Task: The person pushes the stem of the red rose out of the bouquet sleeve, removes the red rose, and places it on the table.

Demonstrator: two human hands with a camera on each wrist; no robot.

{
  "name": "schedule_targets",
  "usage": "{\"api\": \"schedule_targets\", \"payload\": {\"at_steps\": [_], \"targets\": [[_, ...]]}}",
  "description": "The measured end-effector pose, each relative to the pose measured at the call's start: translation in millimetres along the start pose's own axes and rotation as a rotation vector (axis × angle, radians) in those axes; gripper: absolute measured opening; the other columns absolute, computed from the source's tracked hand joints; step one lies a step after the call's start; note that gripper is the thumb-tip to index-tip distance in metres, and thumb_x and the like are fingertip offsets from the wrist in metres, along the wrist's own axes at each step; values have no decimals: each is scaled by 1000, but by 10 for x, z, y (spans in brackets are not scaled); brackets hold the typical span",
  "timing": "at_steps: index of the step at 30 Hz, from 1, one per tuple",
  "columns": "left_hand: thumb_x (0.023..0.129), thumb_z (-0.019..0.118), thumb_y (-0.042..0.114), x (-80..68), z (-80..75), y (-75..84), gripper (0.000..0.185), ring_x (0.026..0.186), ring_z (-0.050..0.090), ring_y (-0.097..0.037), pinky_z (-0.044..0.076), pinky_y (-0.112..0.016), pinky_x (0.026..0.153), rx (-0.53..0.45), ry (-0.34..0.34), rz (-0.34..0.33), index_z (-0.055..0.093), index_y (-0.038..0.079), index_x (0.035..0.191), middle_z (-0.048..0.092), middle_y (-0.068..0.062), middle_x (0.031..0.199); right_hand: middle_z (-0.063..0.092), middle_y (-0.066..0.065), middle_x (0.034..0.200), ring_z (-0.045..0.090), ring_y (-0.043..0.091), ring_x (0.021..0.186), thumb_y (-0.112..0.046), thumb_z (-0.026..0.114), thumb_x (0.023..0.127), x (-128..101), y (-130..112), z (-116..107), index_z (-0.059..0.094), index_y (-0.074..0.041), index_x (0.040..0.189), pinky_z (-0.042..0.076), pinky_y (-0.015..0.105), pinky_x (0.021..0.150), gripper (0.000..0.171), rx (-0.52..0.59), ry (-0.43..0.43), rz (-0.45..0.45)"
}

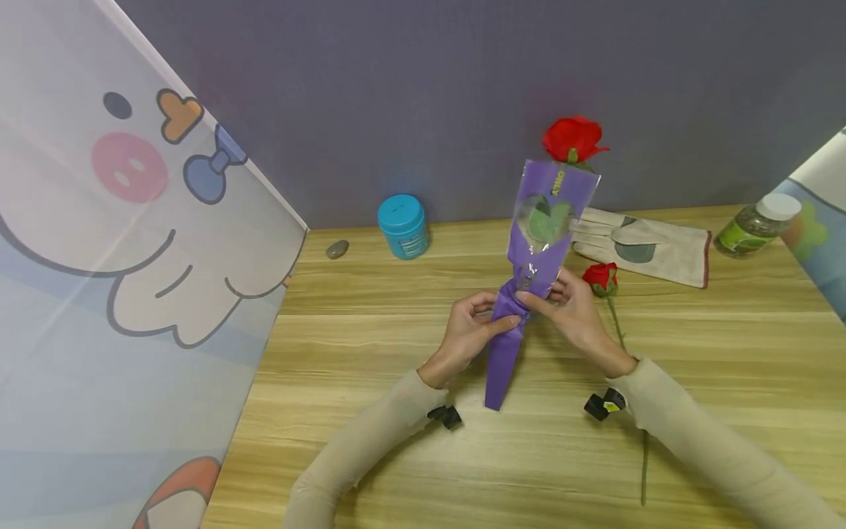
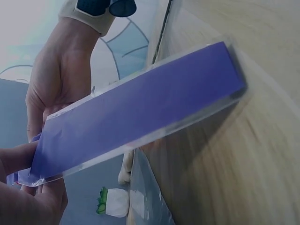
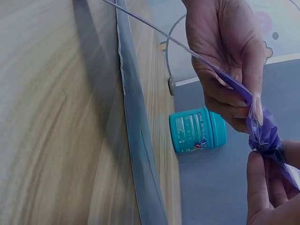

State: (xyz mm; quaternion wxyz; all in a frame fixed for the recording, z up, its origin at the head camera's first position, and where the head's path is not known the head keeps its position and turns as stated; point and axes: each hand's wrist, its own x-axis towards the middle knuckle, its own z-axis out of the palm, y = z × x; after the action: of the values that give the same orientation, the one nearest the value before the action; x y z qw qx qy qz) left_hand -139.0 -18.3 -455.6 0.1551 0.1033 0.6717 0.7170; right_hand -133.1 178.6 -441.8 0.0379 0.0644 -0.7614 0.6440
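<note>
A single red rose point(image 1: 572, 138) stands out of the top of a purple, clear-edged flower wrapping sleeve point(image 1: 504, 367), its green leaves showing through a heart-shaped window. My left hand point(image 1: 468, 330) pinches the sleeve just below its crumpled waist, thumb across the front. Right at the gathered waist, my right hand point(image 1: 576, 308) grips from the other side with its thumb in front. The flat tail point(image 2: 136, 112) of the sleeve slants down toward the table in the left wrist view. In the right wrist view, the bunched purple folds point(image 3: 262, 129) lie between both hands' fingertips.
Beyond my right hand lies another red rose point(image 1: 601, 279), its long stem passing under my forearm. A white work glove point(image 1: 681, 253) and a white-capped jar point(image 1: 747, 234) are at the back right. A blue tub point(image 1: 406, 239) and a grey stone point(image 1: 337, 249) sit back left.
</note>
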Motion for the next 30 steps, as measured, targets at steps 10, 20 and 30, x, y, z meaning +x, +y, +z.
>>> {"api": "schedule_targets", "payload": {"at_steps": [10, 20, 30], "targets": [[89, 78, -2, -62, -33, -15, 33, 92, 77, -16, 64, -30, 79, 21, -31, 2, 68, -6, 119, 74, -25, 118, 74, -27, 96, 72, -6, 89, -2, 76, 93, 30, 15, -28, 60, 7, 131, 59, 15, 80, 43, 27, 37, -22], [87, 80, -2, -118, -90, -53, 35, 84, 77, -13, 62, -26, 72, 62, -79, -60, 67, -3, 120, 76, -22, 112, 76, -25, 100, 73, -4, 89, -6, 78, 93, 63, -75, -121, 63, -3, 129, 59, 15, 79, 39, 49, 69, -8], [86, 82, 3, -39, -80, 33, 39, 89, 77, -14, 63, -30, 76, 77, -82, -57, 69, 2, 123, 76, -20, 113, 76, -22, 102, 73, -4, 88, -3, 77, 93, 65, -111, -119, 63, -4, 130, 60, 16, 78, 40, 77, 54, 10]]}}
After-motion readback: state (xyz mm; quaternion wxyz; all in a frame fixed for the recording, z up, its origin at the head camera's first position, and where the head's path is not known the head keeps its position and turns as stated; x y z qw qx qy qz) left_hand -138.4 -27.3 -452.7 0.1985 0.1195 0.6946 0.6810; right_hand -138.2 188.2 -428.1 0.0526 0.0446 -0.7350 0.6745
